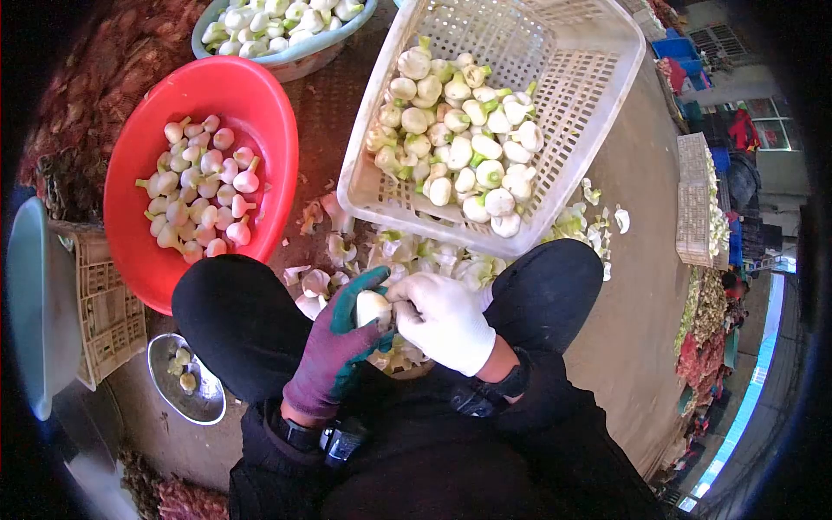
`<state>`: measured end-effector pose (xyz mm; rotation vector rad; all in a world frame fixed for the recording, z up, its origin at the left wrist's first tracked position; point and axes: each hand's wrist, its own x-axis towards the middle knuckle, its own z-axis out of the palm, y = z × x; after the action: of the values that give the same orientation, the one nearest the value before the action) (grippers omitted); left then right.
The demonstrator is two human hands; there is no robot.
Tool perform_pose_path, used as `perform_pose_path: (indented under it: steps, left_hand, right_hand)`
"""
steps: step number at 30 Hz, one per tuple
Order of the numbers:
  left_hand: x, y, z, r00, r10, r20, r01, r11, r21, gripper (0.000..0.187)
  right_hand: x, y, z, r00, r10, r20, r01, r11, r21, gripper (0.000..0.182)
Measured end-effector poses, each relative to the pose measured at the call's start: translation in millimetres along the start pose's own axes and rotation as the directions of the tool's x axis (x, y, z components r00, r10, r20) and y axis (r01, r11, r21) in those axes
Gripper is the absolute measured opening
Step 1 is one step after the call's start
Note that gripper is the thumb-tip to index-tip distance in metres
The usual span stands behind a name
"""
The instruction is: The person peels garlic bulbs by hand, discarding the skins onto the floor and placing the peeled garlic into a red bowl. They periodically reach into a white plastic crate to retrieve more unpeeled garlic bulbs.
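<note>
My left hand (338,347), in a purple and green glove, is wrapped round a pale garlic bulb (373,310) held up between my knees. Against the bulb's right side, my right hand (446,321), in a white glove, has its fingers pinched together. What those fingers grip, perhaps the bulb's skin or a small tool, is hidden. Peeled skins (403,251) lie on the floor just beyond my hands. Past them a white plastic crate (581,48) holds many white bulbs with green stem ends.
To the left, a red basin (282,130) holds pinkish bulbs. Behind it is a pale blue basin (303,54) of white bulbs. A small metal bowl (204,403) with a few pieces sits by my left knee. A slatted crate (108,312) stands at far left, stacked crates (693,199) at right.
</note>
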<state>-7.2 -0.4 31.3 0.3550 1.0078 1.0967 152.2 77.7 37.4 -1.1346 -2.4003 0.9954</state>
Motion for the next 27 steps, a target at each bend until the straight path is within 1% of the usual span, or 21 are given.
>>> perform_pose_path:
  steps: [1, 2, 4, 6, 8, 10, 11, 12, 13, 14, 15, 16, 18, 19, 20, 21, 22, 24, 25, 26, 27]
  left_hand:
    - [-0.8, 1.1, -0.9, 1.0, -0.001, -0.001, 0.001, 1.0, 0.001, 0.062]
    - [-1.9, 2.9, -1.3, 1.0, 0.012, 0.029, -0.014, 0.999, 0.05, 0.063]
    - [-2.8, 4.3, -3.0, 0.998, 0.023, 0.063, -0.029, 0.995, 0.098, 0.064]
    - [-4.2, 3.9, -7.3, 0.991, -0.046, 0.125, 0.05, 0.998, -0.033, 0.069]
    - [-3.8, 6.8, -7.7, 0.994, -0.039, 0.104, 0.044, 0.998, -0.046, 0.071]
    - [-3.4, 10.9, -8.0, 0.996, -0.031, 0.089, 0.036, 0.998, -0.056, 0.073]
    - [-3.0, 13.4, -10.3, 0.984, -0.095, 0.151, 0.11, 0.989, -0.094, 0.074]
    - [-2.9, 14.7, -12.3, 0.965, -0.156, 0.211, 0.186, 0.974, -0.128, 0.076]
    - [-3.3, 14.1, -11.6, 0.965, -0.159, 0.208, 0.188, 0.974, -0.129, 0.076]
    - [-4.0, 12.8, -8.6, 0.977, -0.012, 0.213, 0.002, 0.999, 0.051, 0.076]
    - [-4.4, 11.9, -4.9, 0.96, 0.13, 0.246, -0.188, 0.956, 0.227, 0.077]
    - [-4.8, 9.6, 0.5, 0.961, 0.13, 0.245, -0.187, 0.956, 0.228, 0.077]
    - [-4.6, 4.4, 10.5, 0.978, 0.189, 0.086, -0.191, 0.981, 0.023, 0.076]
    - [-5.1, 7.3, 10.5, 0.976, 0.21, 0.066, -0.215, 0.973, 0.087, 0.068]
    - [-4.5, 6.2, 8.4, 0.976, 0.208, 0.064, -0.213, 0.973, 0.086, 0.068]
    - [-3.4, 4.9, 5.4, 0.995, 0.093, 0.041, -0.094, 0.995, 0.041, 0.064]
    - [-1.7, 4.3, 3.7, 0.999, -0.023, 0.025, 0.023, 1.0, -0.005, 0.06]
    - [2.2, 4.2, 4.6, 1.0, 0.0, 0.025, -0.001, 1.0, 0.024, 0.054]
    - [2.8, 3.9, 3.5, 0.999, 0.003, 0.048, -0.002, 0.999, -0.036, 0.055]
    - [3.6, 3.6, 1.7, 0.998, 0.007, 0.07, -0.001, 0.995, -0.095, 0.055]
    - [4.9, 2.7, -0.8, 0.998, 0.006, 0.069, 0.001, 0.995, -0.099, 0.055]
  right_hand:
    - [-0.3, 0.5, 1.6, 0.998, 0.063, 0.024, -0.066, 0.992, 0.106, 0.008]
    - [-0.2, 0.4, 2.7, 0.998, 0.064, 0.024, -0.066, 0.992, 0.108, 0.008]
    - [-0.6, 1.1, 2.5, 0.984, 0.145, 0.106, -0.166, 0.961, 0.221, 0.005]
    - [-0.9, -4.5, -5.9, 0.98, 0.14, 0.14, -0.174, 0.946, 0.273, 0.005]
    - [-1.5, -9.2, -8.1, 0.975, 0.129, 0.18, -0.183, 0.926, 0.33, 0.005]
    - [-3.6, -10.8, -9.4, 0.995, -0.052, 0.086, 0.03, 0.972, 0.233, 0.008]
    - [-4.9, -5.4, -6.7, 0.99, -0.123, 0.063, 0.105, 0.964, 0.243, 0.007]
    - [-6.3, -3.5, -5.5, 0.99, -0.124, 0.065, 0.105, 0.964, 0.242, 0.007]
    - [-8.9, -2.5, -3.7, 0.998, -0.014, 0.062, -0.008, 0.939, 0.343, 0.006]
    - [-11.0, -2.2, -2.5, 0.993, 0.097, 0.074, -0.119, 0.889, 0.442, 0.005]
    - [-7.4, -2.7, -5.9, 0.98, 0.191, 0.054, -0.197, 0.901, 0.387, 0.004]
    - [-4.5, -6.6, -4.8, 0.896, 0.426, 0.126, -0.427, 0.751, 0.503, 0.004]
    - [-3.4, -9.6, -5.2, 0.842, 0.527, 0.112, -0.492, 0.667, 0.56, 0.006]
    - [-4.1, -8.5, -5.8, 0.842, 0.528, 0.113, -0.494, 0.667, 0.558, 0.006]
    - [-5.5, -6.9, -6.4, 0.961, 0.276, -0.027, -0.239, 0.873, 0.425, 0.008]
    - [-6.0, -5.7, -5.7, 0.993, -0.023, -0.118, 0.052, 0.968, 0.244, 0.01]
    - [-8.8, -4.2, -1.5, 0.998, -0.016, -0.053, 0.032, 0.947, 0.321, 0.013]
    - [-8.4, -7.5, -2.5, 0.956, 0.271, 0.11, -0.286, 0.783, 0.552, 0.014]
    - [-6.3, -7.8, -4.6, 0.955, 0.272, 0.115, -0.289, 0.784, 0.549, 0.014]
    - [-2.8, -6.6, -7.5, 0.877, 0.458, 0.145, -0.389, 0.5, 0.774, 0.014]
    - [0.9, -3.9, -10.9, 0.762, 0.604, 0.232, -0.394, 0.149, 0.907, 0.014]
